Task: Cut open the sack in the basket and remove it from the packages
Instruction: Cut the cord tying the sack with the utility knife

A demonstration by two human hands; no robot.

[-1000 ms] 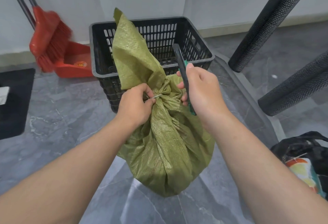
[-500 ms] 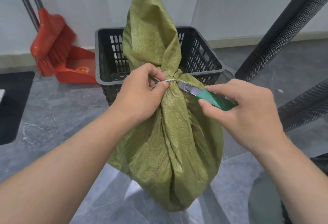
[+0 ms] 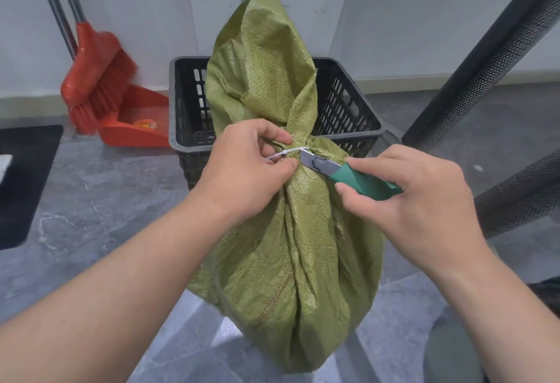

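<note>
sack (image 3: 291,246) sits on floor just in front of the basket (image 3: 357,115), left hand (image 3: 242,176) pinches the zip tie (image 3: 283,154) at its neck, right hand (image 3: 424,200) grips the knife (image 3: 351,174), blade on the tie, so keep it taut and slice away from that hand

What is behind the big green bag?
A black basket stands behind the green sack, with a white wall beyond. The sack hides the basket's middle, so its contents cannot be seen.
</note>
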